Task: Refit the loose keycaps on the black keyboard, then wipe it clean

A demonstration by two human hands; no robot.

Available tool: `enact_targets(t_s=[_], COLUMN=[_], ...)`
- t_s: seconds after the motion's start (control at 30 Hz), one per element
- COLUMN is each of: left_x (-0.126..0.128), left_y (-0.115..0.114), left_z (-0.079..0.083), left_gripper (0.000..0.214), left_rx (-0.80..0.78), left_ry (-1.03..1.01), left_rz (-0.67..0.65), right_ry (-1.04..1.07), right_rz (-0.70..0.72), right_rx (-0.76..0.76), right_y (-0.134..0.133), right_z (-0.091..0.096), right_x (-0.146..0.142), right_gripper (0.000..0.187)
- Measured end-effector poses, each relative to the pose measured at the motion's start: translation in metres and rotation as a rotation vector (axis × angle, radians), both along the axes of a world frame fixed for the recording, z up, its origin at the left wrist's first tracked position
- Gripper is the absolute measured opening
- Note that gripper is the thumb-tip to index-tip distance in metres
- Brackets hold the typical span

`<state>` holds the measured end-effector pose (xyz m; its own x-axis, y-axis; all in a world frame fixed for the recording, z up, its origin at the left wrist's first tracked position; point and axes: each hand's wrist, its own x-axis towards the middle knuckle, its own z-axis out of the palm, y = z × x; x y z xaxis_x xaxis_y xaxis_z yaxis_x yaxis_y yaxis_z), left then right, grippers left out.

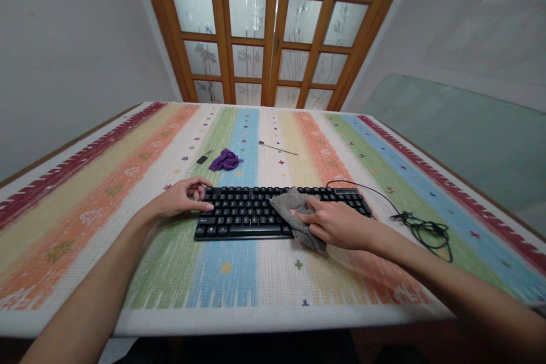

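Observation:
A black keyboard (247,211) lies across the middle of a striped, many-coloured table cover (128,193). My left hand (183,196) rests at the keyboard's left end, fingers curled round its edge. My right hand (336,222) presses a grey cloth (292,205) onto the right-hand keys, fingers closed over the cloth. The keyboard's black cable (420,227) runs off to the right and lies in a loose coil.
A crumpled purple cloth (225,160) lies behind the keyboard, with a small black object (202,159) to its left and a thin stick-like tool (277,148) to its right. A wooden glazed door (273,28) stands beyond the table. A glass sheet (464,131) leans at the right.

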<state>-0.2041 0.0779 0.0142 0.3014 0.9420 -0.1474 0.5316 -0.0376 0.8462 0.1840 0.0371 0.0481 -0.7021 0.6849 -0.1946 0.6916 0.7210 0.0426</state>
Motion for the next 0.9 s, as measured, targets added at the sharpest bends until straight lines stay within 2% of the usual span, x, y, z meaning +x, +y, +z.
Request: enact_targets(t_s=[0.27,0.37,0.57,0.73,0.83,0.9], left_x=[0.000,0.000,0.002,0.002,0.002,0.002], left_y=[-0.001,-0.001,-0.001,-0.001,-0.001,-0.001], left_z=[0.000,0.000,0.001,0.000,0.000,0.001], left_gripper=[0.057,0.056,0.056,0.054,0.051,0.051], left_rx=[0.002,0.007,-0.020,-0.034,-0.031,-0.032], left_ry=[-0.003,0.000,0.003,0.027,0.037,0.034], left_rz=[0.011,0.012,0.039,0.073,0.074,0.088], right_ry=[0.020,0.014,0.102,0.302,0.465,0.524], right_rz=[-0.136,-0.172,-0.153,-0.136,-0.112,-0.051], right_rx=[-0.018,-0.022,-0.091,-0.049,-0.018,-0.030], right_y=[-0.006,-0.009,-0.003,0.013,0.018,0.019], right_z=[-0.004,-0.006,-0.001,0.020,0.032,0.035], right_x=[0.044,0.052,0.052,0.055,0.043,0.024], right_gripper=[0.046,0.046,0.045,0.044,0.043,0.042])
